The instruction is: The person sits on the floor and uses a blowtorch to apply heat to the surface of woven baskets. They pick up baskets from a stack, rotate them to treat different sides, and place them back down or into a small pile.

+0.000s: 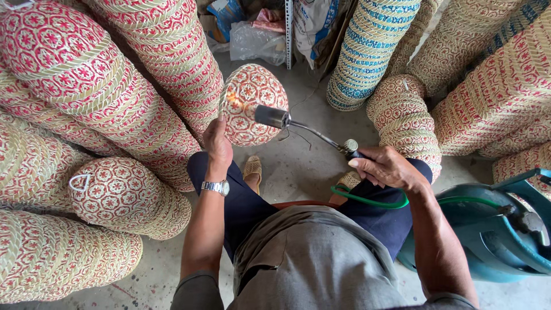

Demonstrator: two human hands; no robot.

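I see L hand [217, 142] clamped on woven basket [252, 104], held up centre-far. R hand [385, 167] fingers closed round gas torch [304, 129]; its long axis runs right-near to left-far, nozzle just beside the basket's right face (flame on rim).

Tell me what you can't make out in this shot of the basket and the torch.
Head view only:
- Inside of the woven basket: faces away.
- Left hand fingers: tucked behind the basket.
- Torch handle: covered by the right hand.
- Gas cylinder: cut off by the right edge.
- Green hose ends: hidden.
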